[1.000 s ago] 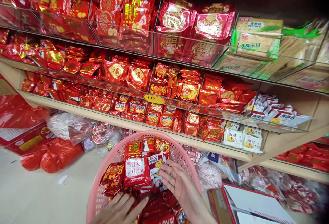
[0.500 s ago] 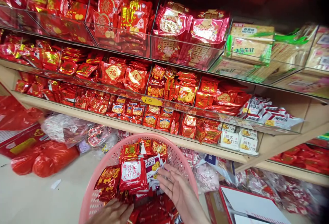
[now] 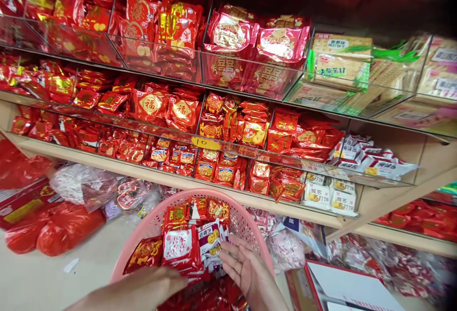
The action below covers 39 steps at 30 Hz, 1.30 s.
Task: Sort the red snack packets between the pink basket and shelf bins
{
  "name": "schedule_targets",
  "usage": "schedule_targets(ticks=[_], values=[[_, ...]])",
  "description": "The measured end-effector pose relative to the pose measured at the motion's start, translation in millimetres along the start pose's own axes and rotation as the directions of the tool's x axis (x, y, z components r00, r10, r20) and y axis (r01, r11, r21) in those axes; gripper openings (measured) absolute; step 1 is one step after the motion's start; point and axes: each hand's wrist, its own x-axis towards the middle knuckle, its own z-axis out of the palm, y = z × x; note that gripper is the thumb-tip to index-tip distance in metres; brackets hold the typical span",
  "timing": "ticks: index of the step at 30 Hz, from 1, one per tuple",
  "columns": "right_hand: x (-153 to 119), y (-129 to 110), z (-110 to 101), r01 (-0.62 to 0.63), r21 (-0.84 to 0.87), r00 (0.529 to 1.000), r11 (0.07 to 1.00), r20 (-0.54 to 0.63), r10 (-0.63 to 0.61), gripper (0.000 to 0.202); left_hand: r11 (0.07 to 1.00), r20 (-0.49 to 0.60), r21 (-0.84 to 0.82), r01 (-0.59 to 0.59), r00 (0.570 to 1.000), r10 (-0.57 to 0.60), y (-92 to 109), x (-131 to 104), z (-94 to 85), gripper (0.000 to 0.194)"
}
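Note:
A pink plastic basket is filled with small wrapped snack packets. My right hand is inside its right side, palm turned left, fingers loosely curved and apart. Its fingertips are at the edge of a stack of purple-and-white biscuit packets. My left hand, blurred by motion, reaches over the near left part of the basket, above red packets; its fingertips are smeared. Between the hands lies a stack of red packets with a white label. Red-and-gold packets rest at the left wall.
Shelves with clear dividers hold red, pink and green snack packs behind the basket. A yellow tag reads 10. Red plastic bags lie on the floor at left. An open box stands at right, near clear bags.
My left hand has moved up and right across the basket, with more forearm showing. My right hand stays nearly in place. The view has shifted slightly.

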Motion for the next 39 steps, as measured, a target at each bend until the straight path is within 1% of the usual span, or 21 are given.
schedule_targets(ticks=[1,2,3,4,5,6,7,8,11,14,17,20,24,27,30,34,39], values=[[0.8,0.3,-1.8,-0.003,0.01,1.0,1.0,0.0,0.003,0.048,1.0,-0.044,0.026,-0.016,0.999,0.017,-2.1,6.4,-14.1,0.037],[1.6,0.6,-3.4,-0.008,0.022,1.0,1.0,-0.001,0.008,0.047,0.997,-0.118,0.073,-0.024,0.993,0.033,-6.7,15.5,-28.4,0.036],[2.5,0.9,-4.8,-0.012,0.034,1.0,0.999,-0.003,0.012,0.047,0.991,-0.204,0.13,-0.014,0.978,0.041,-13.6,27.4,-42.5,0.035],[3.2,1.2,-5.9,-0.016,0.045,1.0,0.999,-0.005,0.016,0.048,0.982,-0.276,0.187,-0.021,0.958,0.073,-22.5,41.9,-55.7,0.036],[3.8,1.4,-6.5,-0.02,0.055,1.0,0.998,-0.011,0.021,0.049,0.969,-0.363,0.247,-0.021,0.925,0.113,-32.9,58.4,-67.8,0.036],[4.0,1.4,-6.9,-0.023,0.063,0.999,0.998,-0.022,0.025,0.05,0.95,-0.424,0.311,-0.007,0.894,0.146,-44.0,76.0,-78.3,0.034],[3.9,1.3,-7.1,-0.024,0.071,0.999,0.997,-0.035,0.027,0.051,0.92,-0.49,0.39,0.046,0.856,0.165,-55.0,94.0,-87.1,0.032],[3.4,1.0,-7.3,-0.023,0.08,0.998,0.997,-0.05,0.027,0.053,0.875,-0.546,0.466,0.131,0.821,0.169,-65.2,111.3,-94.0,0.029],[1.0,-0.1,-9.3,-0.007,0.108,0.995,0.994,-0.097,0.017,0.055,0.83,-0.601,0.51,0.225,0.784,0.157,-86.9,152.4,-103.6,0.027],[-0.2,-0.8,-14.3,-0.006,0.136,0.991,0.991,-0.128,0.023,0.054,0.805,-0.638,0.523,0.28,0.755,0.152,-95.1,172.7,-101.0,0.029],[0.7,-0.8,-18.9,-0.01,0.152,0.988,0.988,-0.15,0.033,0.052,0.787,-0.656,0.536,0.304,0.738,0.161,-97.3,178.8,-95.0,0.03],[2.2,0.1,-19.8,-0.021,0.163,0.99,0.986,-0.132,0.043,0.05,0.777,-0.663,0.546,0.315,0.729,0.17,-98.6,179.6,-91.5,0.032],[4.1,2.3,-17.1,-0.057,0.168,0.993,0.984,-0.088,0.073,0.044,0.765,-0.681,0.549,0.336,0.711,0.176,-99.8,180.1,-92.4,0.035],[4.8,3.3,-16.2,-0.044,0.173,0.994,0.984,-0.095,0.061,0.042,0.753,-0.691,0.553,0.357,0.702,0.175,-101.6,181.7,-93.5,0.029],[4.5,2.9,-17.8,-0.055,0.184,0.993,0.981,-0.091,0.073,0.041,0.741,-0.693,0.558,0.373,0.7,0.169,-104.4,183.3,-91.6,0.021],[4.4,2.8,-20.8,-0.069,0.195,0.994,0.978,-0.071,0.085,0.04,0.735,-0.695,0.558,0.385,0.701,0.161,-107.1,183.0,-86.4,0.02],[6.2,7.7,-20.7,-0.069,0.186,0.995,0.98,-0.057,0.08,0.039,0.723,-0.669,0.58,0.374,0.726,0.161,-106.1,179.8,-84.4,0.02]])
